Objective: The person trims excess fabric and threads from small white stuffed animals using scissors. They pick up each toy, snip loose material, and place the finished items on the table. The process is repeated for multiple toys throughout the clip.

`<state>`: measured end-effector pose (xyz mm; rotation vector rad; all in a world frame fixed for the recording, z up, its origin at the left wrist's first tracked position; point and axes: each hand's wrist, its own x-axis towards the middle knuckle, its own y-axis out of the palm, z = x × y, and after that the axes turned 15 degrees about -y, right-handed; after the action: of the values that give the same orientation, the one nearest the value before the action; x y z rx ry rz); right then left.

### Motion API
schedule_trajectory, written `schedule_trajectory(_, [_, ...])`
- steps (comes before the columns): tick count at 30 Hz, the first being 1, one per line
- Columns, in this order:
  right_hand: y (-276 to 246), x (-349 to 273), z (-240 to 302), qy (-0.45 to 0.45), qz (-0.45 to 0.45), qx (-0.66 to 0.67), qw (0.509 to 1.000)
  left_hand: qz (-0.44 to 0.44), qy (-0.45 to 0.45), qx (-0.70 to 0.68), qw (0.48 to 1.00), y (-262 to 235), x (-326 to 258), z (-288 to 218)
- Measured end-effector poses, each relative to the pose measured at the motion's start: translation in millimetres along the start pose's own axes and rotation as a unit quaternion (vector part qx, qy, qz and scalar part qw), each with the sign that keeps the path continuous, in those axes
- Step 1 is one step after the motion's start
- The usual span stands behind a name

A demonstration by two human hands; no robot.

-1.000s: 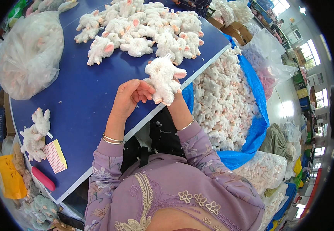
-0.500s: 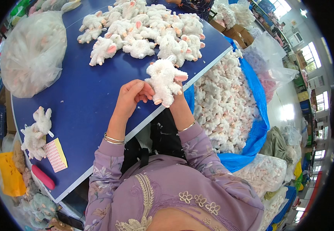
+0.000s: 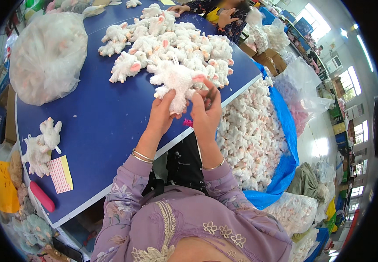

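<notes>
Left grip (image 3: 160,111) clasps plush toy (image 3: 171,79) low down; right grip (image 3: 206,112) at ear (image 3: 198,78), hold unclear.

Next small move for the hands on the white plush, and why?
Probably steady the white plush on its pink-eared side with the right hand. The left hand grips its lower end, leaving the upper body beyond that grip, and the right fingers are already by the pink ear. Whether they grip it is hard to tell.
</notes>
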<state>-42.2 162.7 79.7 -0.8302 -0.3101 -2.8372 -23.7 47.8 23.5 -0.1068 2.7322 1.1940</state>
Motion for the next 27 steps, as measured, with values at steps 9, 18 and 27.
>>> schedule_trajectory(9, [-24.4, 27.2, -2.9, -0.088, 0.098, -0.201, 0.971, -0.004, -0.002, 0.016, 1.000, 11.5, 0.0, -1.0])
schedule_trajectory(18, [-5.9, 139.3, 86.1, -0.125, 0.465, -0.232, 0.845, -0.082, 0.111, 0.392, 0.910, 18.9, 9.0, -34.7])
schedule_trajectory(27, [23.9, 206.7, 94.5, 0.085, 0.608, -0.236, 0.753, -0.028, 0.092, 0.424, 0.900, 21.5, 17.3, -46.5])
